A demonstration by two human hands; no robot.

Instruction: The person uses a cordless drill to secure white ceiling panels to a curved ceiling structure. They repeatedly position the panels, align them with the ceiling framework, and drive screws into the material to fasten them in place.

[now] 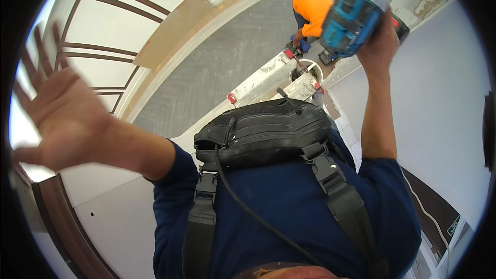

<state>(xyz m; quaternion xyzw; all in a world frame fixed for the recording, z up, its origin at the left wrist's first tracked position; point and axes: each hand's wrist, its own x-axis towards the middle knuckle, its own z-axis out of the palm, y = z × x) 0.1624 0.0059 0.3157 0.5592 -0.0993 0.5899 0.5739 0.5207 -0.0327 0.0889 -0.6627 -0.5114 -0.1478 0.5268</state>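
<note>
The white panelled surface point(119, 26) with dark brown curved trim fills the upper left of the view, and a plain white wall point(444, 98) fills the right. Between them, far below, lies a grey floor point(227, 57) edged by a tan strip of board point(173, 28).

The person's dark blue top point(289, 206) takes up the lower middle, crossed by black straps point(341, 191) with buckles. A black pouch point(263, 132) sits on the chest, a thin black cable point(248, 206) trailing down from it.

Below, a paint-spattered ladder point(263, 80) with red end caps reaches down toward a white bucket point(308, 70). Beside the bucket another person in an orange top point(311, 10) crouches on the floor.

The left hand point(62, 113) is raised in front of the panelled surface — fully open, fingers spread, holding nothing; whether the fingertips touch the surface cannot be told.

The right hand point(380, 41) is lifted high near the wall, closed around the grip of a teal and black cordless drill point(354, 13) — its battery end faces the camera, at the top right of the view.
</note>
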